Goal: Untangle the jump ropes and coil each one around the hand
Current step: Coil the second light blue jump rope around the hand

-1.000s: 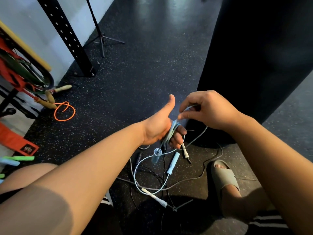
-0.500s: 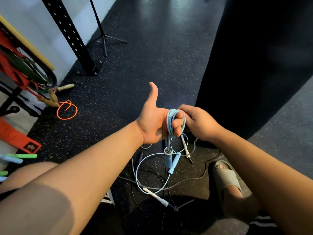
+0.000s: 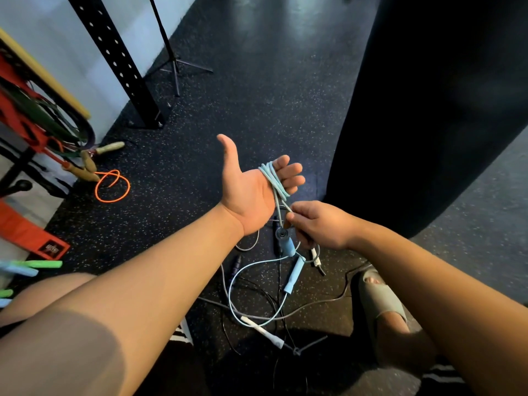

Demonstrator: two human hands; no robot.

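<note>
My left hand is held palm up with the thumb out, and several turns of the light blue jump rope are wound around its fingers. My right hand pinches the same blue rope just below the palm. A blue handle hangs under my hands, and a second blue handle dangles lower. On the floor below lies a tangle of grey and black ropes with a white handle.
A large black punching bag stands at the right. A black rack post and a tripod stand are at the back left. An orange rope with wooden handles lies at the left. My sandalled foot is beside the tangle.
My left hand has opened and turned palm up with the coil on its fingers. My right hand has come down from the coil's right side to below the palm, pulling the rope.
</note>
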